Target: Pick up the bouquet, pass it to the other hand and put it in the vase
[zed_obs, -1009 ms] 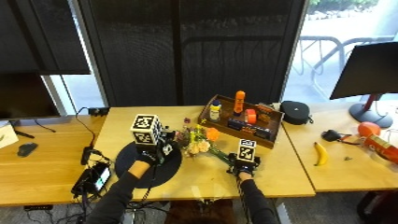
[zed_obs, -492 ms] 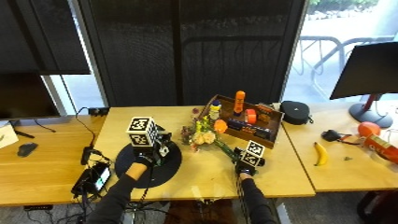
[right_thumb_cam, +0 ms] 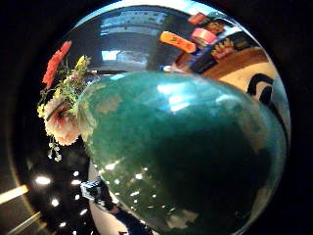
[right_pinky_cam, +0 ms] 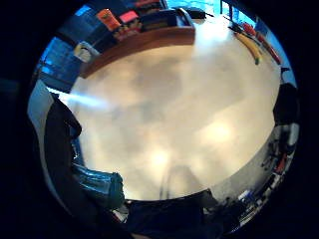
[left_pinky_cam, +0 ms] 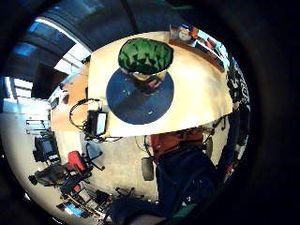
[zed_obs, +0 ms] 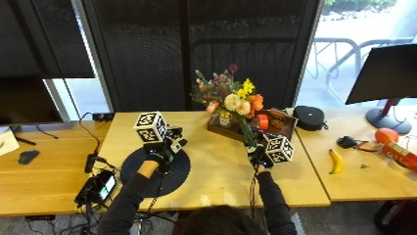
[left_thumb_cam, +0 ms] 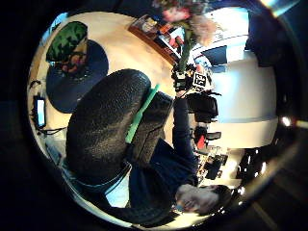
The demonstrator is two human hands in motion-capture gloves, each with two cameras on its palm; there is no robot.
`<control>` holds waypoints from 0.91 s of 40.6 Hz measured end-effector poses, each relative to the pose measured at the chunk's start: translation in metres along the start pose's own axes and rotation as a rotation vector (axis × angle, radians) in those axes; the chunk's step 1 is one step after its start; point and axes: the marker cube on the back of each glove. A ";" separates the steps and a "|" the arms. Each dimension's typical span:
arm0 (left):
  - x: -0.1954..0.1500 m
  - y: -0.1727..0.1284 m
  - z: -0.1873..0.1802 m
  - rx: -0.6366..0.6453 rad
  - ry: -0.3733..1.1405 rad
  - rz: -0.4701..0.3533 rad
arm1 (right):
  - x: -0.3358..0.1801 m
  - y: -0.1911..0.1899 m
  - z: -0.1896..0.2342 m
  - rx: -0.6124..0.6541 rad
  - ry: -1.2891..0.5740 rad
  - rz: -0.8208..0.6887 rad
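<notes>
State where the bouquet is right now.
In the outside view the bouquet is held upright in the right hand, raised above the table in front of the wooden tray.

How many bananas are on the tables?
1. The banana lies on the right-hand table, right of the right hand holding the bouquet. Others may be hidden.

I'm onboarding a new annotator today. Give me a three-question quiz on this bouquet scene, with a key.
1. True or false: the right hand holds the bouquet upright above the table.
2. Multiple choice: the vase stands on (A) the wooden tray, (B) the dark round mat, (C) the bare table.
3. Fill in: the yellow fruit lying on the table to the person's right is a ____.

Key: 1 true; 2 B; 3 banana.
</notes>
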 end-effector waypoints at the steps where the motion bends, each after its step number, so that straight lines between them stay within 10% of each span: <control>1: 0.003 -0.001 -0.001 -0.002 0.016 0.004 | -0.004 -0.002 -0.003 0.007 0.023 0.050; 21: 0.099 -0.055 -0.024 -0.114 0.765 0.117 | -0.158 0.023 -0.017 -0.160 -0.512 -0.114; 37: 0.167 -0.070 -0.011 -0.342 1.183 0.133 | -0.203 0.072 0.018 -0.137 -0.575 -0.362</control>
